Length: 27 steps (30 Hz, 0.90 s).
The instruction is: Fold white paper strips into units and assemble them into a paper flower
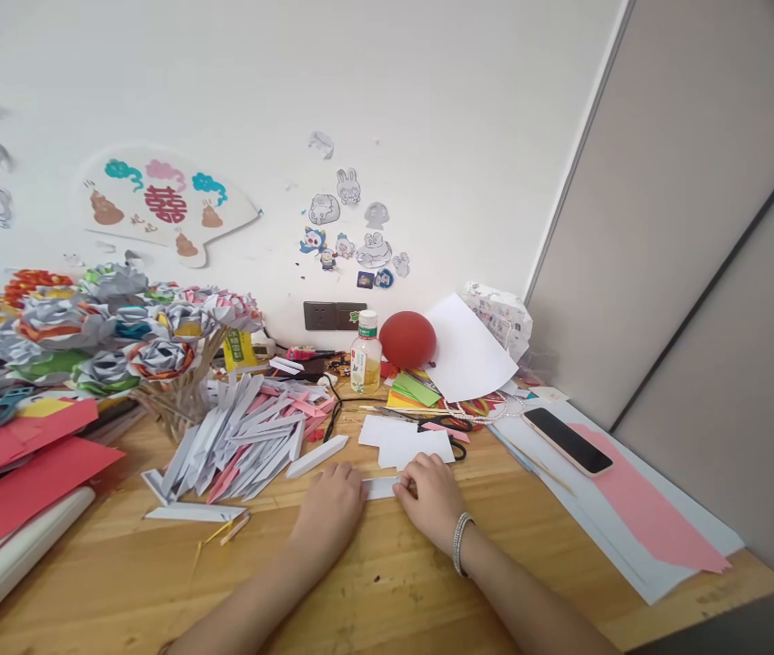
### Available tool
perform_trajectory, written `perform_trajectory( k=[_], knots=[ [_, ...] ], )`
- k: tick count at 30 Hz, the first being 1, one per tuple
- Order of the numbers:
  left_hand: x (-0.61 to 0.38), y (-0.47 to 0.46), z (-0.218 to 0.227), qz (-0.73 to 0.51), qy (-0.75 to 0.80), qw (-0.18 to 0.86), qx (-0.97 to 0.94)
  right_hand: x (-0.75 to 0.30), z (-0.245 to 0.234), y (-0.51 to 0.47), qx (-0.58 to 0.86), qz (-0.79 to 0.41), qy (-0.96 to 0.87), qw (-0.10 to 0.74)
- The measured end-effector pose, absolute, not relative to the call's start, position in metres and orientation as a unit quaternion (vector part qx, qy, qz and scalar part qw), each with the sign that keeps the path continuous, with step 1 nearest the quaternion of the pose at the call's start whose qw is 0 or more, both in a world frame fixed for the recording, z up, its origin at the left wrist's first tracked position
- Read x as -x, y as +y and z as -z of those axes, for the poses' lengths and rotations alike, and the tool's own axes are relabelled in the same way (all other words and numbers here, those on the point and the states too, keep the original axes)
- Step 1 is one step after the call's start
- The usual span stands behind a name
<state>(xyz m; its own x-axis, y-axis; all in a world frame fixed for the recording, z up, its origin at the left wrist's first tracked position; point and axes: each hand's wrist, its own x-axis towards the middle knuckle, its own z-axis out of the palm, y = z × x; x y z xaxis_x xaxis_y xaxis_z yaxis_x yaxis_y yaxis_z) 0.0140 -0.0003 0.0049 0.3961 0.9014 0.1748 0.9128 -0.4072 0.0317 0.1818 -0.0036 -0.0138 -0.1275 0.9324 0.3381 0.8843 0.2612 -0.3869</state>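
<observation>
A small white paper strip (381, 488) lies low on the wooden table, stretched between my two hands. My left hand (332, 503) is closed on its left end, fingers bent and pressed together. At the right end, my right hand (431, 500) holds the strip with curled fingers, the thumb tucked under; a silvery bracelet is on that wrist. Just beyond my hands rest white paper rectangles (397, 440), partly over scissors (458, 446). Left of my left hand is a folded white paper piece (316, 456), close to a heap of folded white and pink strips (243, 441).
Paper flowers (168, 359) on sticks stand at the left, behind red paper (25, 473). A bottle (366, 355), a red balloon (407, 340) and a white sheet (472, 350) are at the back. A phone (567, 440) lies right on pink paper (652, 509).
</observation>
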Motion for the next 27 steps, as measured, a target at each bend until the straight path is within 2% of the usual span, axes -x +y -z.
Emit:
perform_trajectory(
  k=[16,22,27],
  knots=[
    [0.0,0.002,-0.007,0.058,-0.588,0.038,0.806,-0.19,0.016,0.0,0.612,-0.107,-0.723,0.303],
    [0.0,-0.002,-0.005,0.141,-0.47,0.122,0.863,-0.19,0.015,0.0,0.614,-0.112,-0.719,0.304],
    [-0.014,-0.014,-0.012,0.084,-0.427,0.121,0.892,-0.188,0.015,-0.002,0.615,-0.098,-0.725,0.295]
  ],
)
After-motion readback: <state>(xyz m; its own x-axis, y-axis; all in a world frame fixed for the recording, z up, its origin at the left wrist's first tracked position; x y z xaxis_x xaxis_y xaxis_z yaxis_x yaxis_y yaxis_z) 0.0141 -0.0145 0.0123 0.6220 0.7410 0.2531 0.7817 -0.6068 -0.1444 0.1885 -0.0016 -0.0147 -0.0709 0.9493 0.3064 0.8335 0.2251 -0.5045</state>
